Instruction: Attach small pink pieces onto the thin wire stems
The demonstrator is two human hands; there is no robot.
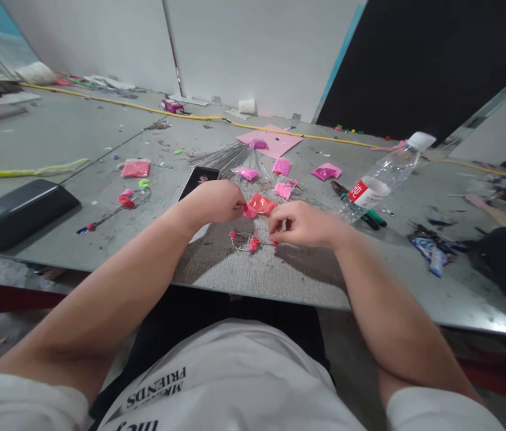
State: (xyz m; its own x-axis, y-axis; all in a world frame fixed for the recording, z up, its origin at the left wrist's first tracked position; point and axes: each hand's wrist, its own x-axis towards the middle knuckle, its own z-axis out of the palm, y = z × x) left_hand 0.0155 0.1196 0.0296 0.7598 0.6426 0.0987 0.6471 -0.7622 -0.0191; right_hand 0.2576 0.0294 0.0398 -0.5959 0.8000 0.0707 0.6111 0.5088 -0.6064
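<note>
Head view looks down on both hands, close together over the grey counter (279,281). The left hand (217,202) is curled with its fingertips pinched at the edge of a small red bead packet (259,205), which lies on the counter between the two hands. The right hand (300,224), just right of that packet, has thumb and forefinger pressed together on the end of a thin wire piece (248,241) that carries a few red beads and rests on the counter directly below the packet. Whether a single bead sits between the left fingertips is too small to tell.

Judging from this, the step in hand looks like threading red beads onto the wire, with only a few on so far. A next move would call for a steady pinch on the wire end and a fine pick of one bead from the packet without spilling it.

Beyond the packet lie several pink packets (281,166) and a fan of bare wires (223,158). Left of the packet sit a dark phone (199,179), a finished red-and-green wire piece (129,197), and farther left a black case (14,212). Right of the packet lies a tipped plastic bottle (382,179) with green-handled tools (369,215) under it.
</note>
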